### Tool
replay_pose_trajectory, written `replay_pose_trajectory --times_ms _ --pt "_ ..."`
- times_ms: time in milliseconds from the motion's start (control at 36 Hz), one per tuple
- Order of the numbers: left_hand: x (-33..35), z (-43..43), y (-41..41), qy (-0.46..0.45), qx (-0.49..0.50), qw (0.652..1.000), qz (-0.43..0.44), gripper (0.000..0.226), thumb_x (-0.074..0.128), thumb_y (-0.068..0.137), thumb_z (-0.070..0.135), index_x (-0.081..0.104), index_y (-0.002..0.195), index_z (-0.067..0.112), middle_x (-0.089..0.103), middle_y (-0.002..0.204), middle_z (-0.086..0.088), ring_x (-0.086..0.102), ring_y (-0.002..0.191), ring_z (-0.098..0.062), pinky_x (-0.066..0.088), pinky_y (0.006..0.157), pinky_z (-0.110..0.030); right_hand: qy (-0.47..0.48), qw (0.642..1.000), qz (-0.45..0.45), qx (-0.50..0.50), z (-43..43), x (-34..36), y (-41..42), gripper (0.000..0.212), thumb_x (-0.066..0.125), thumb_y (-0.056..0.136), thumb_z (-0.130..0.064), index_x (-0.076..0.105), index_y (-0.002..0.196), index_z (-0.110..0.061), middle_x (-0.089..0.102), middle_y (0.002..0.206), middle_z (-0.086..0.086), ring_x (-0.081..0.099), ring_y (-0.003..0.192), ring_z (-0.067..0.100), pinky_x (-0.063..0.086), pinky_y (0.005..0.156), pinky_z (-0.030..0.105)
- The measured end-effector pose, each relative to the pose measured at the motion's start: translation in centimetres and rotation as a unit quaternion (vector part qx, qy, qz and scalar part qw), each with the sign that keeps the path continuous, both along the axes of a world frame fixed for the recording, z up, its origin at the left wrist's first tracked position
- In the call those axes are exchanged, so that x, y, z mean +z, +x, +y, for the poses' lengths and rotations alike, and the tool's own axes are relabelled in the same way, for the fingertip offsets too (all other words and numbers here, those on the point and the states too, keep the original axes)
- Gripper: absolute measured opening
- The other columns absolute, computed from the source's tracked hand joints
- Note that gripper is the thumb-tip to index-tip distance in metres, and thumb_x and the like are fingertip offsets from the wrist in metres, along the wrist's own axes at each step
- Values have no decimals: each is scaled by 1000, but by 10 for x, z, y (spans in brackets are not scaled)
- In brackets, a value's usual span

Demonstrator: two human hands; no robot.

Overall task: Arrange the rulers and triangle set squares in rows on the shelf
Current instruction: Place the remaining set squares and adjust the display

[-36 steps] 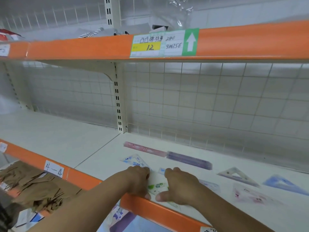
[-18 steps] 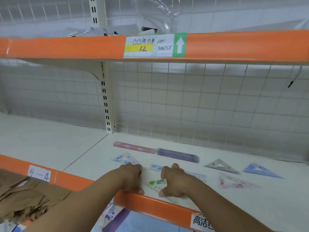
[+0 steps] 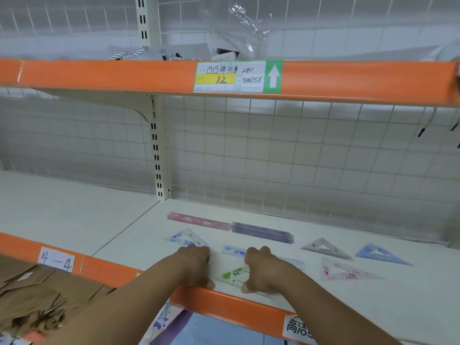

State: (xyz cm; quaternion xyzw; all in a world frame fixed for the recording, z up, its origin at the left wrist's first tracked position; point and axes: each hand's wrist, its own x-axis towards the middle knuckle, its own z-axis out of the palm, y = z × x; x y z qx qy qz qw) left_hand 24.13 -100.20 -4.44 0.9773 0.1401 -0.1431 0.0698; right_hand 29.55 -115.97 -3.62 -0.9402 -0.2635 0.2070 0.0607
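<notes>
Pinching a green-printed set square [image 3: 235,275] flat against the shelf [image 3: 373,307] at lower centre of the frame, the right hand [image 3: 261,270] has its fingers and thumb curled. The left hand [image 3: 196,266] is curled just beside it, though I cannot tell whether it grips. Behind, towards mid-frame, a pink ruler [image 3: 199,220] and a purple ruler [image 3: 262,232] lie end to end.

rulers [image 3: 261,232] lie end to end behind the set squares [image 3: 326,249] on the shelf [image 3: 398,307].
</notes>
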Motion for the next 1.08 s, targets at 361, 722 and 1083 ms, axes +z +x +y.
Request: replay_pose_trajectory --times_ms 361,722,1083 --pt "-1 2 0 6 -8 1000 -3 64 69 80 45 43 133 20 47 135 -5 47 122 -23 41 101 -33 -53 998 -7 22 5 3 1 28 67 87 -32 48 87 -11 49 90 4 46 91 20 38 63 24" --pt "-3 3 0 5 -19 1000 -3 61 68 81 45 43 131 21 48 134 -3 47 121 -21 41 101 -31 -80 997 -11 9 7 -1 -2 32 62 91 -28 39 77 -11 35 72 0 44 89 18 36 76 28" --pt "-1 3 -1 8 -37 999 -9 62 67 82 45 43 132 19 48 135 -4 47 122 -22 41 103 -31 105 990 -12 -92 -7 -16 3 34 60 90 -14 50 121 -8 54 110 4 46 91 16 46 85 29"
